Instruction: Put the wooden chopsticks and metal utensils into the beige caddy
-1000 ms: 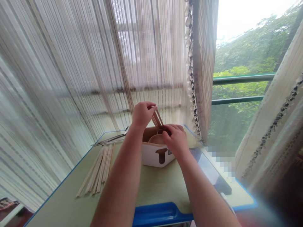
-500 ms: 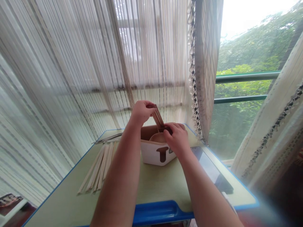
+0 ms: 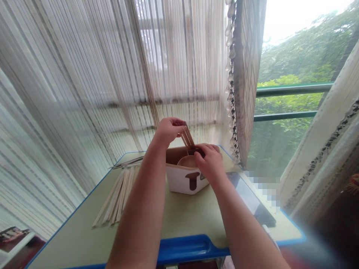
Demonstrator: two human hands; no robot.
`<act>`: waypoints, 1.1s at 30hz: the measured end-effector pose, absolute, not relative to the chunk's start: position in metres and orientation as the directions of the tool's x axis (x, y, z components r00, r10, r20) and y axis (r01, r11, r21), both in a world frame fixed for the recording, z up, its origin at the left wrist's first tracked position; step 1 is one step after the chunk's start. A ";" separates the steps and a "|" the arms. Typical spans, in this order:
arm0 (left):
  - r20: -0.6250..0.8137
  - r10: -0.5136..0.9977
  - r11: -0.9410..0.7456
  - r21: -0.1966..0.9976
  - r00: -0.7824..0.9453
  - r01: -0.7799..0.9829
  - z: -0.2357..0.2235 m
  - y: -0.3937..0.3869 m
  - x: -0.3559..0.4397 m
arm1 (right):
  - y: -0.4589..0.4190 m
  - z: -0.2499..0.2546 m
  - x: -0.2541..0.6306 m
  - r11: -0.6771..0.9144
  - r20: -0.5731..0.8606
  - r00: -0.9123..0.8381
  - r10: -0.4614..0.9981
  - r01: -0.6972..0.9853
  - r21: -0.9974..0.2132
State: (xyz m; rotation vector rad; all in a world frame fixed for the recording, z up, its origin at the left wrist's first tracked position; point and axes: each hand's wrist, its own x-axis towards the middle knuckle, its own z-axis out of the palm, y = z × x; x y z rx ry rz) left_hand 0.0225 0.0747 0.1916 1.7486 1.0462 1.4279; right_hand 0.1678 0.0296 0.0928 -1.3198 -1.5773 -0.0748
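Observation:
My left hand (image 3: 169, 130) is closed around the top ends of several brown chopsticks (image 3: 188, 137). They lean in a fan, and their lower ends go down into a white box (image 3: 179, 181) with a brown inside and brown cut-out-like marks on its front. My right hand (image 3: 209, 158) is closed over the box's right side, thumb at the front and fingers over the rim; its fingertips are partly hidden. A round tan bowl-like piece (image 3: 187, 161) sits within the box, left of my right thumb.
Pale wooden sticks (image 3: 119, 198) lie fanned out on the table (image 3: 193, 213) at left, with thin metal sticks (image 3: 129, 162) behind them. A dark flat tablet (image 3: 252, 200) lies at right, partly under my right forearm. A blue tray (image 3: 187, 248) edges the table's front. Curtains (image 3: 98, 74) hang behind.
Hardly anything differs. The chopsticks' tops are spread slightly in my left hand, which has risen a touch. My right hand stays at the box.

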 end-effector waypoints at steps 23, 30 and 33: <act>0.398 0.909 -0.412 0.902 0.127 0.128 0.192 0.073 0.025 | 0.031 0.090 0.169 0.411 0.734 0.160 0.660 0.742 -0.530; 0.508 0.859 -0.501 0.816 0.055 0.289 0.197 0.064 0.027 | 0.032 0.090 0.169 0.424 0.740 0.164 0.652 0.730 -0.535; 0.545 0.836 -0.534 0.777 0.068 0.333 0.194 0.069 0.028 | 0.032 0.090 0.170 0.435 0.741 0.146 0.655 0.729 -0.528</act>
